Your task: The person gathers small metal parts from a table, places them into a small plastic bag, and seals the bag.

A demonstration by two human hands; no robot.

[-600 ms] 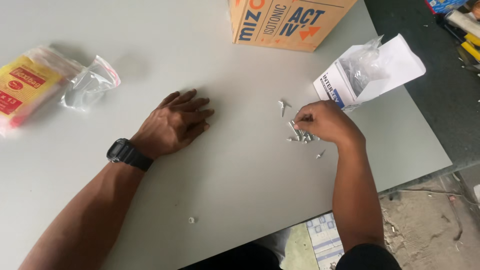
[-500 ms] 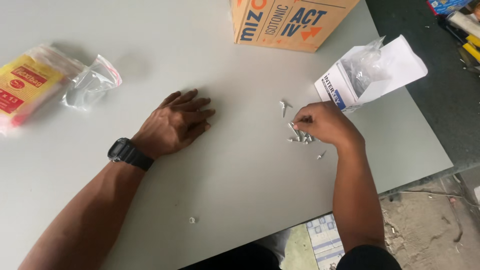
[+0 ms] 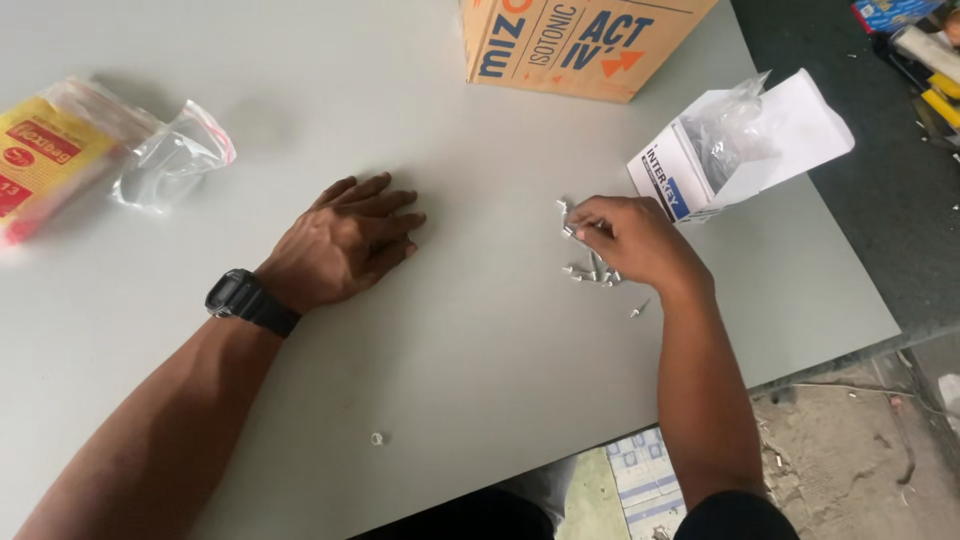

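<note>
Screws (image 3: 592,270): I judge them tiny, hard, light, slippery; right hand (image 3: 635,240) pinches one by the shank, left hand (image 3: 345,245) flat, empty on desk (image 3: 480,380).

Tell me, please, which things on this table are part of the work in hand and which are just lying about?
In use: right hand, its fingers on the small metal screws; open white box beside them.

Lying about: left hand flat on table, cardboard carton, plastic bags, small ring.
</note>
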